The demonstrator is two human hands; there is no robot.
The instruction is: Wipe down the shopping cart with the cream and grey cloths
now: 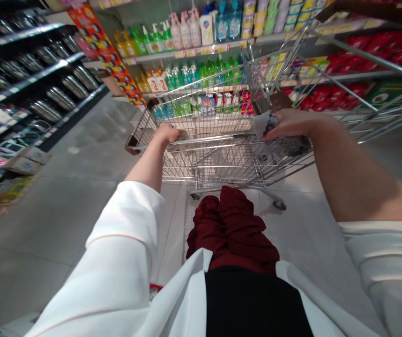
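Observation:
A metal wire shopping cart (208,161) stands sideways right in front of me. My left hand (169,134) is closed around the top rail of its near side, towards the left end. Further right, my right hand (288,122) grips a crumpled grey cloth (262,124) over the same rail, thumb and fingers pressed on it. Below that hand hangs a darker grey, patterned piece (294,145); whether it belongs to the cloth I cannot tell. The cart basket shows no goods that I can make out through the wires.
Beyond the cart, a shelf (204,50) carries several rows of pump bottles and tubs. Red packages (380,49) fill the shelves at right. To the left, a dark rack (46,70) holds metal ware, with cartons (25,164) low down. Tiled floor (92,140) lies between them.

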